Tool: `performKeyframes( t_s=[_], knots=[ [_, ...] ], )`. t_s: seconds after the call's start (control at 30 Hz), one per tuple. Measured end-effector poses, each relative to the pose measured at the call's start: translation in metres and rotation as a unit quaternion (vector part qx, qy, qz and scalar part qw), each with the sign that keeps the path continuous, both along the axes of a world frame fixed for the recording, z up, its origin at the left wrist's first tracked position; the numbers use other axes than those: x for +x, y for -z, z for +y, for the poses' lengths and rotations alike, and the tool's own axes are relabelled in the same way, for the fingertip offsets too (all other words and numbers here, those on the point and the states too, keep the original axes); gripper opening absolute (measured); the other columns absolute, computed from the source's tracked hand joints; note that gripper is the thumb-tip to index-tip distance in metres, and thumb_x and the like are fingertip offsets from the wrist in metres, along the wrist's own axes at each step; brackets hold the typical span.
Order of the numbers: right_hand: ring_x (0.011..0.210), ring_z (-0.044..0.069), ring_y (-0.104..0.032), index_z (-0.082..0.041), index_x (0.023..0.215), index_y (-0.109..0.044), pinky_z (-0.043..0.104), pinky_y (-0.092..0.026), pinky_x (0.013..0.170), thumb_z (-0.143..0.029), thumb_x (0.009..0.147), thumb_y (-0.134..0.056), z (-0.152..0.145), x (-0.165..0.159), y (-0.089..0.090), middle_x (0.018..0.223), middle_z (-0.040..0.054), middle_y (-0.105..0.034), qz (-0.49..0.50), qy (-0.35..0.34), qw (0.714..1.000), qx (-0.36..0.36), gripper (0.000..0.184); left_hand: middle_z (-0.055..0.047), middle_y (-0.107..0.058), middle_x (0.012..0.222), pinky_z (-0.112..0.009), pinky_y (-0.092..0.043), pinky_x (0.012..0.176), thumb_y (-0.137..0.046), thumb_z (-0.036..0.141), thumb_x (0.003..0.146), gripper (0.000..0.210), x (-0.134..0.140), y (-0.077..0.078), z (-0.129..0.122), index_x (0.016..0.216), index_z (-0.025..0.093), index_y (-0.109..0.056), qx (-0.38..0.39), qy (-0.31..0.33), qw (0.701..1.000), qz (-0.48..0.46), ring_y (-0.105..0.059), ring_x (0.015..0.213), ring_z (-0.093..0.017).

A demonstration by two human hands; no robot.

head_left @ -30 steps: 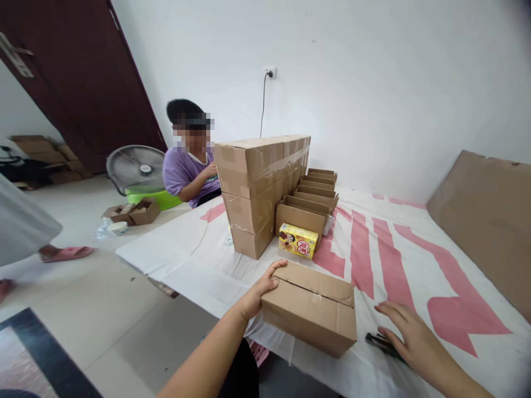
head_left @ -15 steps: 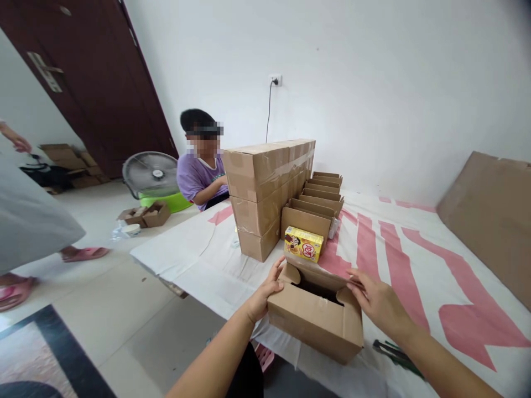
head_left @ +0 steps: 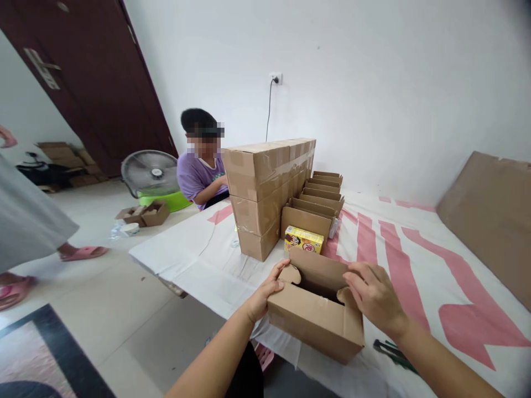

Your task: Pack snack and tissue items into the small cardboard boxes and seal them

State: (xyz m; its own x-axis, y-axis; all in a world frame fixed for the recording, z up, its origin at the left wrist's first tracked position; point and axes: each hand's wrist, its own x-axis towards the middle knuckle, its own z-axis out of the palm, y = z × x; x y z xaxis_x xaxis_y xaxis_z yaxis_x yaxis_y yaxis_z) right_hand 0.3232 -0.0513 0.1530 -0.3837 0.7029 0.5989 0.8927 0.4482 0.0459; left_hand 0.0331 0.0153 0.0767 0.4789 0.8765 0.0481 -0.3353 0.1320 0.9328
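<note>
A small brown cardboard box [head_left: 311, 318] sits at the table's near edge with its top open. My left hand [head_left: 267, 290] grips its left end, thumb near the side flap and fingers behind. My right hand [head_left: 371, 293] is closed at the right end of the raised back flap [head_left: 319, 269], fingers pinching the flap's edge. Inside, the box is dark and its contents cannot be made out. Just behind it lies a yellow printed carton [head_left: 304, 239], its lower part covered by the flap. Right of the box is a dark green tool [head_left: 394, 354], partly behind my right forearm.
Taped cardboard boxes [head_left: 265, 199] stand stacked beyond my left hand, with a row of open boxes [head_left: 321, 193] beside them. A person in purple [head_left: 199, 171] sits behind the stack. A fan [head_left: 155, 172] stands on the floor; a large cardboard sheet [head_left: 489, 215] leans at right.
The back flap has been lifted more upright by my right hand, now covering more of the yellow carton. My left hand stays in place. At far left, another person has shifted slightly left.
</note>
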Motion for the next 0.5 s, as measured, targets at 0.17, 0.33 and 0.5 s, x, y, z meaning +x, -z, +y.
performKeyframes(
  t_s=[0.17, 0.33, 0.5],
  knots=[
    [0.114, 0.030, -0.053, -0.024, 0.101, -0.072, 0.048, -0.045, 0.096, -0.029, 0.095, -0.054, -0.003, -0.008, -0.005, 0.114, 0.0078, -0.068, -0.038, -0.074, 0.991, -0.103, 0.019, -0.004, -0.048, 0.142, -0.031, -0.040, 0.088, -0.064, 0.035, 0.071, 0.074, -0.002, 0.001, 0.000, 0.142, 0.028, -0.043, -0.002, 0.009, 1.000, -0.001, -0.054, 0.109, -0.025],
    [0.132, 0.033, -0.043, -0.024, 0.091, -0.071, 0.057, -0.039, 0.107, -0.037, 0.094, -0.056, -0.005, -0.009, -0.009, 0.129, 0.0063, -0.064, -0.038, -0.063, 0.981, -0.178, 0.020, -0.005, -0.051, 0.142, -0.033, -0.041, 0.094, -0.066, 0.047, 0.079, 0.068, -0.001, 0.003, 0.001, 0.142, 0.029, -0.045, -0.011, 0.026, 0.999, -0.018, -0.055, 0.115, -0.027],
    [0.135, 0.030, -0.043, -0.024, 0.092, -0.069, 0.055, -0.041, 0.109, -0.033, 0.098, -0.046, -0.006, -0.004, -0.014, 0.128, 0.0066, -0.065, -0.009, -0.077, 0.974, -0.213, 0.026, -0.007, -0.052, 0.145, -0.041, -0.032, 0.110, -0.047, 0.064, 0.090, 0.059, 0.000, 0.005, 0.005, 0.136, 0.027, -0.051, -0.016, 0.015, 0.999, -0.025, -0.043, 0.135, -0.030]
  ],
)
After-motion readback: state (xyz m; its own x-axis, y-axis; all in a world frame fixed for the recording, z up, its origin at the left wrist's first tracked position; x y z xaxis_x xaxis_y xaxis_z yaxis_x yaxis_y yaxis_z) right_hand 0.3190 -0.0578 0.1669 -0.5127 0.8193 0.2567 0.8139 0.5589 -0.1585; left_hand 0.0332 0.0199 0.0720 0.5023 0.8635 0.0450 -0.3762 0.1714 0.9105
